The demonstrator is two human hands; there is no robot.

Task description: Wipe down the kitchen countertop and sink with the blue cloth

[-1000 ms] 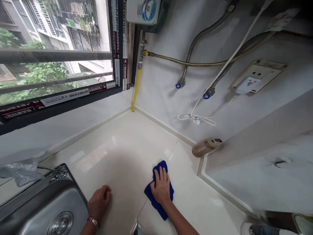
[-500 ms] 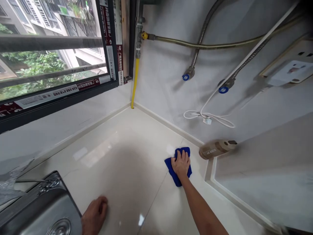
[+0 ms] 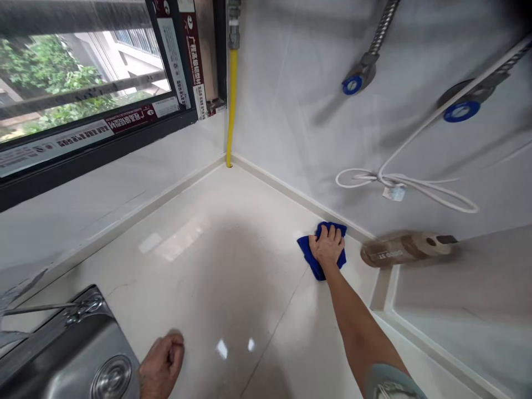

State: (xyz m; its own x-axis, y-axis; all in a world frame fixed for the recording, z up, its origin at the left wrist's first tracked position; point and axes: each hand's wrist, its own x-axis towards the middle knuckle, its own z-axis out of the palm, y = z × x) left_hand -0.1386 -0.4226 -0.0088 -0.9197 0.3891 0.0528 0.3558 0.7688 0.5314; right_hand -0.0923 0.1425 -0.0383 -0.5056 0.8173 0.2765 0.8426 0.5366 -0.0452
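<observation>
Pressing a rumpled blue cloth (image 3: 313,263) flat against the glossy white bench (image 3: 199,293) with the right hand (image 3: 328,246), fingers spread over the top, holding by pressure rather than by pinch, it seems. Placed close to the bench edge along the right wall, just beside the low upstand (image 3: 278,183) (can't tell if touching), short of the brown bottle (image 3: 399,250) and well apart from the far corner with the yellow pipe (image 3: 231,111). Covering the far visible end of the thin seam (image 3: 272,336). Resting the left hand (image 3: 166,357) by the sink (image 3: 83,349), near the close edge of the bench, curled into a loose fist, with nothing visible in it; can't see the palm side. Looks underway and not finished, judging by the cloth pressed down near the wall edge. Can't sort done from left: shiny over much of the bench, with no clear line between wiped and unwiped parts. Can't rule out the bottle corner and the sink side as left over; too little shown to say.
</observation>
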